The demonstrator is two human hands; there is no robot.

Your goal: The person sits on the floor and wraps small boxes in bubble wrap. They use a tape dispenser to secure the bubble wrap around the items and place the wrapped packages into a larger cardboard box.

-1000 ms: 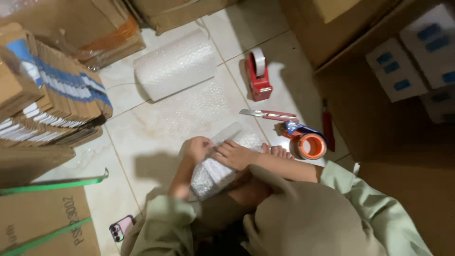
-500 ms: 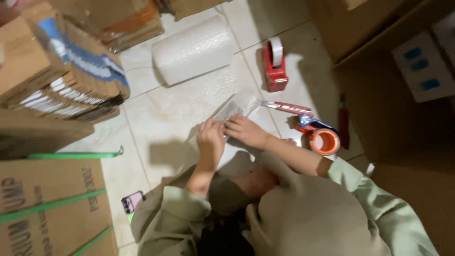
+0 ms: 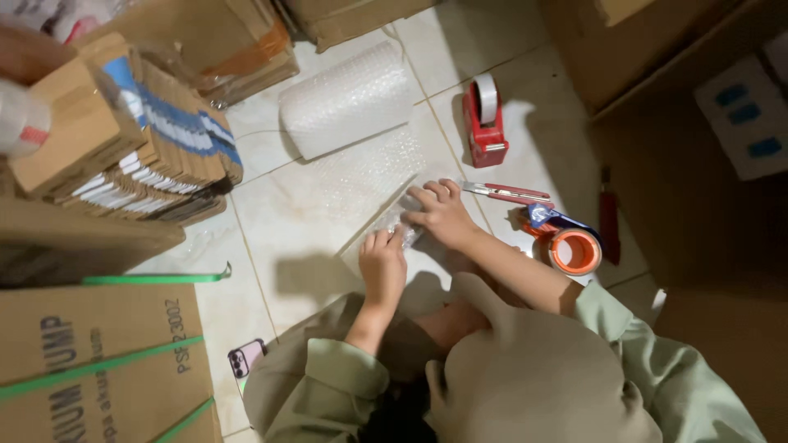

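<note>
1. Head view, the hands. The left hand (image 3: 383, 262) lay with its fingers drawn together and curled over the near end of a small bubble-wrapped bundle (image 3: 400, 234), pinning it to the floor (image 3: 279, 238). The right hand (image 3: 443, 215) rested just beyond it with fingers spread, flat on the far edge of the wrap. This apparently kept the springy film from opening.

2. Head view, the bundle. It lay on the tiles directly in front of the seated person, under and between both hands. It sat at the loose end of the bubble wrap sheet (image 3: 369, 168), which ran back to the bubble wrap roll (image 3: 349, 98). The roll probably stayed attached so that more film could be drawn off without lifting it.

3. Head view, tools. A red tape dispenser (image 3: 484, 123), a red-handled cutter (image 3: 509, 194) and an orange tape roll (image 3: 574, 250) lay near the right hand, seemingly within that arm's reach.

4. Head view, surroundings. A stack of flat cartons (image 3: 156, 148) leaned well apart on the left side. A strapped cardboard box (image 3: 98, 361) stood nearer. A phone (image 3: 244, 358) lay beside the person's left sleeve, off the working patch of floor.
</note>
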